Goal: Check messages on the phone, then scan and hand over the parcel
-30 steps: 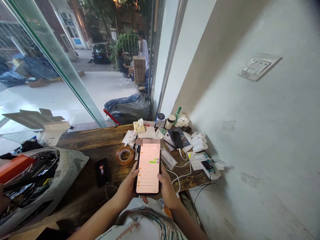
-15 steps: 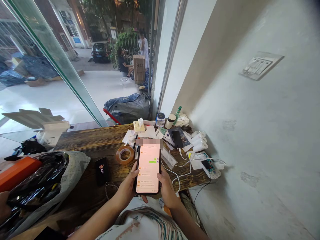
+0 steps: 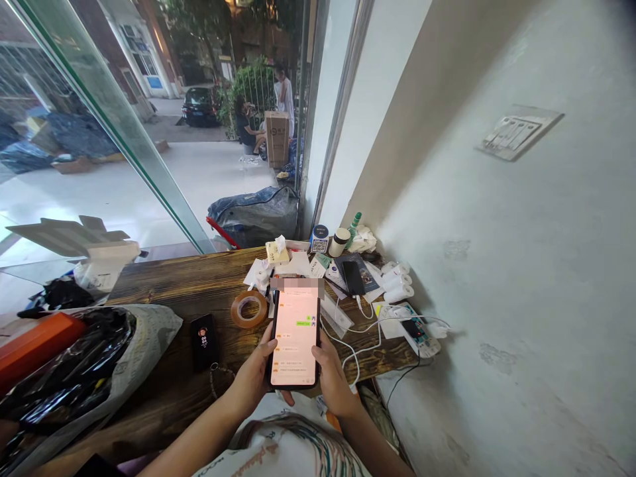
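I hold a lit smartphone (image 3: 295, 338) upright over the near edge of a dark wooden table (image 3: 173, 285). My left hand (image 3: 253, 374) grips its left edge and my right hand (image 3: 332, 377) grips its right edge, fingers curled behind it. The screen shows a chat page. A roll of brown tape (image 3: 248, 309) lies just left of the phone's top. A small black device (image 3: 204, 340) lies flat on the table left of my left hand.
A grey bag of dark plastic with an orange box (image 3: 59, 371) fills the table's left. Papers, white rolls (image 3: 397, 285), a second phone (image 3: 353, 277), cables and a power strip (image 3: 415, 331) clutter the far right by the wall. A glass window stands behind; people sit outside.
My hands and the phone have stayed put. The grey bag and orange box at the left have shifted slightly, and the view has drifted a little.
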The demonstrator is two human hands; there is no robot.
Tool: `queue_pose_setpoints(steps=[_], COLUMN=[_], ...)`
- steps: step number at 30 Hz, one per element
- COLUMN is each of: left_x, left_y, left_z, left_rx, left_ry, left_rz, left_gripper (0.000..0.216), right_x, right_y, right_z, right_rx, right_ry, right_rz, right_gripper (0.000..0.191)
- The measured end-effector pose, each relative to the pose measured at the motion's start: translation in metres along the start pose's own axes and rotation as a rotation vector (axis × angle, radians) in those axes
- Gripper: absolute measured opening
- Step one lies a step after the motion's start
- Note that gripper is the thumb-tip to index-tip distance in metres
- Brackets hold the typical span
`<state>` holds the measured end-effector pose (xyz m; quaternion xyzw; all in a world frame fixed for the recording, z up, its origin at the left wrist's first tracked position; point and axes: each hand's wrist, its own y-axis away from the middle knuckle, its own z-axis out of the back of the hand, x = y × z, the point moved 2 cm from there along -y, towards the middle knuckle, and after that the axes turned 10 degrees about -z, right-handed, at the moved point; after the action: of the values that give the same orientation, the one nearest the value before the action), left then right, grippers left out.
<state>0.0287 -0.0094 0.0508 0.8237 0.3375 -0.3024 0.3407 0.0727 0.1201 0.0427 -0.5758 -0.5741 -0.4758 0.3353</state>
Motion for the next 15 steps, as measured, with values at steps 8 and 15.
queue_pose_setpoints(steps=[8,15], left_x=[-0.0003,-0.0071], left_y=[0.0018,0.0057], left_z=[-0.0012,-0.0086], left_rx=[0.016,-0.007], left_ry=[-0.025,-0.151], left_rz=[-0.038,-0.046], left_gripper=[0.093,0.084], right_x=[-0.0031,-0.0059], right_y=[0.0009,0.0007], right_z=[-0.0004,-0.0006], right_rx=[0.007,0.037], right_ry=[-0.017,-0.047], right_rz=[-0.014,-0.030], right_gripper=[0.042,0.044])
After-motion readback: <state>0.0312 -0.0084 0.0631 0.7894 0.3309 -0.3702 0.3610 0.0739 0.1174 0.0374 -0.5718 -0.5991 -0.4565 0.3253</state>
